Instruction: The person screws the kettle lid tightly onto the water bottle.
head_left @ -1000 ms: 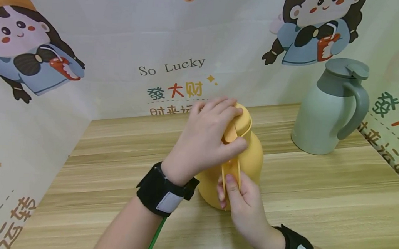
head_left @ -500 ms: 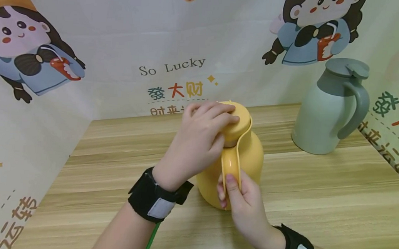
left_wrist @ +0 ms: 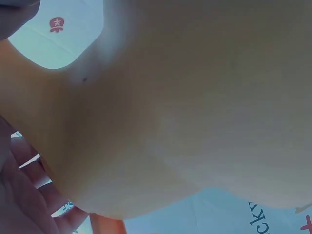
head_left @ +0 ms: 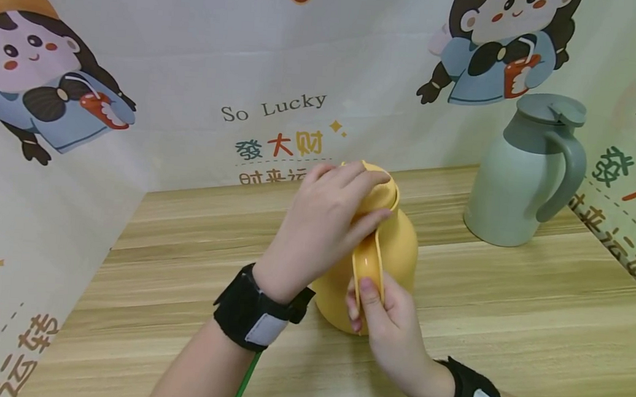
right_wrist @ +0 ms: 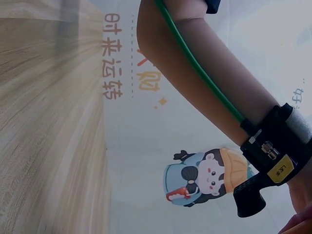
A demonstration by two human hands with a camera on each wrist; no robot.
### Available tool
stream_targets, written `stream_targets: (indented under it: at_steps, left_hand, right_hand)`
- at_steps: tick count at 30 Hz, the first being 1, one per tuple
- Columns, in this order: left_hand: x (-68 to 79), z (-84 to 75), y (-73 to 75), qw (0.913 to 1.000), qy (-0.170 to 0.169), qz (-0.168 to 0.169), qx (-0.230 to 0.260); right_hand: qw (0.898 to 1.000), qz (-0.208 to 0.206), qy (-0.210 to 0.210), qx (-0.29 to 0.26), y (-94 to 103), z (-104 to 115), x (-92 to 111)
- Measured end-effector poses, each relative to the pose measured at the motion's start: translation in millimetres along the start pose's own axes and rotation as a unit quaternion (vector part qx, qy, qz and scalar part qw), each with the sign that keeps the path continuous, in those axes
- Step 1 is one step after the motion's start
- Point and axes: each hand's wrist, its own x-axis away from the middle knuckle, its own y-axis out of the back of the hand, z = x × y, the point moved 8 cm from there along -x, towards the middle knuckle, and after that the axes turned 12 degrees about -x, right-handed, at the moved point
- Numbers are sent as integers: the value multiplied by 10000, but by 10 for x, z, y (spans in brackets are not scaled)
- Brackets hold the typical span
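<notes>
A yellow thermos jug (head_left: 403, 253) stands upright on the table in the head view. My left hand (head_left: 319, 217) grips its round yellow lid (head_left: 381, 197) from above and the left, fingers across the top and thumb along the near side. Much of the lid is hidden under this hand. My right hand (head_left: 389, 329) holds the jug's handle (head_left: 369, 260), its thumb lying on the outer face. A large blurred surface fills most of the left wrist view, with fingers (left_wrist: 34, 180) at its lower left. The right wrist view barely catches a hand at the lower right corner.
A pale green thermos jug (head_left: 513, 181) with a grey-green lid and handle stands at the back right. Printed cloth walls (head_left: 192, 91) enclose the wooden table (head_left: 180, 263). Both wrists wear black straps, and a green cable (right_wrist: 195, 63) runs along the left forearm.
My left hand first drew back leftward with its thumb tucked in, then came forward again over the lid, thumb extended. My right hand has kept its hold on the handle.
</notes>
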Motion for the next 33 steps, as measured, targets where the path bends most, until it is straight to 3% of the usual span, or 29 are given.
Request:
stream_targets:
  at_steps: [5,9,16,28,33]
  left_hand:
    - [-4,-18,-13,9999,-104,116,35]
    - [15,-19,-14,9997,-94,181,160]
    - [18,-25,13,9998,-48,-19,166]
    - [6,-11,-16,9988,410,41,251]
    - [14,13,-20,9983,452,102,367]
  right_hand:
    - [9995,-65,-302,62,10,-25,-5]
    - [9995,-78,-314,56,13,-14,-11]
    - [9989,-116,-439,78,36,-30,1]
    - [9993,-61,-371,30,24,-28,0]
    - [9995,-47,-316,9,11,-19,-7]
